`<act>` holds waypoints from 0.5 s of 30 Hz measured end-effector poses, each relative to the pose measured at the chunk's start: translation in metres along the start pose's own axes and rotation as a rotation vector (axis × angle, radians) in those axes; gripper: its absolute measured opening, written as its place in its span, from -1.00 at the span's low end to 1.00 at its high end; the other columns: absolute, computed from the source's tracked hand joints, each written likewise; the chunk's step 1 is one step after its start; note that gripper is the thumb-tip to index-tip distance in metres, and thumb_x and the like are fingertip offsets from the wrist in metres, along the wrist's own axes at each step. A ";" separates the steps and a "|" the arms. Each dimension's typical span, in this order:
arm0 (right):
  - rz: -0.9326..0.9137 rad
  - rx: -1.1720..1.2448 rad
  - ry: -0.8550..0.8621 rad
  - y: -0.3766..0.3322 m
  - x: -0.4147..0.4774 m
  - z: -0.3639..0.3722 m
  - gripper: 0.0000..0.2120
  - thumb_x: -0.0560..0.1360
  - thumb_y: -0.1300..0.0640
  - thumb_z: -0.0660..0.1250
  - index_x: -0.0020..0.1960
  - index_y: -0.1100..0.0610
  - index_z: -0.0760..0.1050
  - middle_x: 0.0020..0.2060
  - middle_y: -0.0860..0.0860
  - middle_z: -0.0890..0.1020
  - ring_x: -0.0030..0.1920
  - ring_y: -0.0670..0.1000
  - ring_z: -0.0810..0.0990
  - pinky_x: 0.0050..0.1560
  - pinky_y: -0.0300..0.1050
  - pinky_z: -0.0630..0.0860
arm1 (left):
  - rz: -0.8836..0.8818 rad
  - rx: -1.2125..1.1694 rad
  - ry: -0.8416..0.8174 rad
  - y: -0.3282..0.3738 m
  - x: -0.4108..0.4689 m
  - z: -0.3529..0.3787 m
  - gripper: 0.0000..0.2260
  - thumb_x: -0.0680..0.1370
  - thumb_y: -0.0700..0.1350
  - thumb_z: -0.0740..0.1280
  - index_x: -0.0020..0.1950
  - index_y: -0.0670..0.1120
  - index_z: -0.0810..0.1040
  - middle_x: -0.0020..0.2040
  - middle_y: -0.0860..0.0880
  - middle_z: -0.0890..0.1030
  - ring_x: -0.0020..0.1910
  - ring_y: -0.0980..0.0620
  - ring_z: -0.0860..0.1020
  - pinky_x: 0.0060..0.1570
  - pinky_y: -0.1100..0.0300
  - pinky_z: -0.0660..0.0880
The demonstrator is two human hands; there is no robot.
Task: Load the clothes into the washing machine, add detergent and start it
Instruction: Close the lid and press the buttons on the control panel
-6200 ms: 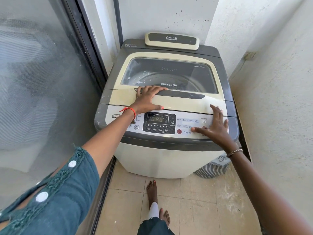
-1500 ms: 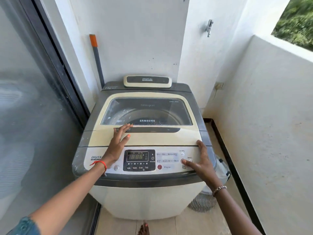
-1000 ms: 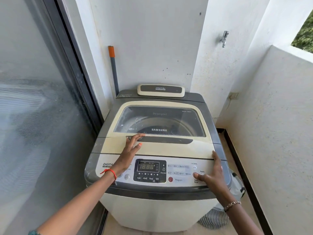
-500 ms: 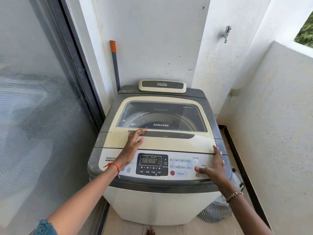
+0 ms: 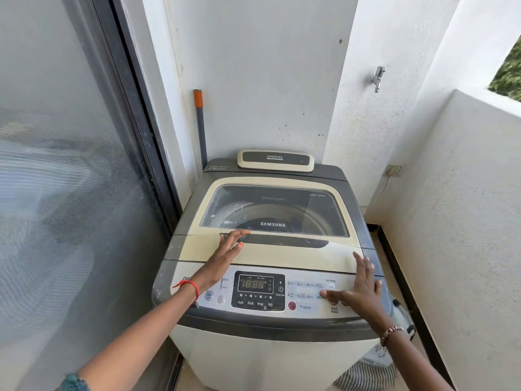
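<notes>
Head view: washing machine (image 5: 267,249) in balcony corner, lid (image 5: 270,249) shut. Left hand (image 5: 225,256) flat, fingers open, on lid. Right hand (image 5: 359,289) spread, thumb at start button (image 5: 333,301). Press squarely, once.

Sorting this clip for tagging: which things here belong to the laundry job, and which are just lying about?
Part of the job:
washing machine
lid, shut
control panel
left hand, flat on the lid
right hand, thumb at the start button

Just lying about:
pole with orange tip
wall tap
striped cloth on the floor
</notes>
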State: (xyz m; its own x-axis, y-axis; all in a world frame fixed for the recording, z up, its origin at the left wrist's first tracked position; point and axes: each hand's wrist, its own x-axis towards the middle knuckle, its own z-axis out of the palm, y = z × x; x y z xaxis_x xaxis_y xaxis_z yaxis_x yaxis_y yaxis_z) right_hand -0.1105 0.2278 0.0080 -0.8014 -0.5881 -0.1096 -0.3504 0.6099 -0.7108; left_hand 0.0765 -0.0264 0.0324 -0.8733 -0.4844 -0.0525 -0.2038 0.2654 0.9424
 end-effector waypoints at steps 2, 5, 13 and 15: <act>-0.043 -0.054 -0.034 -0.002 0.008 -0.005 0.26 0.05 -0.23 0.55 0.50 -0.02 -0.16 0.51 0.06 -0.21 0.51 0.08 -0.25 0.45 0.17 -0.28 | 0.018 0.019 -0.020 -0.002 0.002 -0.003 -0.71 0.64 -0.04 0.06 0.37 0.14 0.27 0.45 0.08 0.22 0.43 0.10 0.13 0.36 0.12 0.03; -0.117 -0.144 -0.117 -0.008 0.022 -0.012 0.37 -0.14 -0.48 0.38 0.49 -0.06 -0.16 0.51 0.05 -0.23 0.51 0.07 -0.22 0.44 0.19 -0.28 | 0.030 0.080 -0.051 -0.007 0.003 -0.006 -0.61 0.61 -0.12 0.17 0.35 0.27 0.22 0.43 0.16 0.20 0.46 0.13 0.04 0.46 -0.01 -0.01; -0.146 -0.176 -0.030 -0.011 0.040 0.004 0.26 -0.11 -0.60 0.11 0.49 -0.08 -0.03 0.53 0.00 -0.10 0.51 0.01 -0.23 0.40 0.21 -0.37 | -0.008 0.255 -0.069 -0.010 0.004 -0.006 -0.35 0.55 -0.14 0.30 0.40 0.39 0.02 0.52 0.18 -0.01 0.48 -0.12 -0.27 0.43 -0.15 -0.18; -0.147 -0.191 -0.023 -0.011 0.038 0.004 0.20 -0.06 -0.57 0.10 0.49 -0.09 -0.02 0.53 -0.01 -0.09 0.51 0.01 -0.22 0.40 0.19 -0.37 | -0.023 0.273 -0.052 -0.010 0.004 -0.004 -0.34 0.56 -0.15 0.29 0.40 0.37 0.00 0.52 0.17 -0.04 0.47 -0.13 -0.30 0.41 -0.13 -0.18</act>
State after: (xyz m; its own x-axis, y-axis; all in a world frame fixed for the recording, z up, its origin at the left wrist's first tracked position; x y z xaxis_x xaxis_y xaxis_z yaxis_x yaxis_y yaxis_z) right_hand -0.1356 0.1967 0.0091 -0.7245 -0.6886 -0.0314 -0.5498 0.6047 -0.5762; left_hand 0.0771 -0.0342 0.0243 -0.8874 -0.4508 -0.0961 -0.3289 0.4731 0.8173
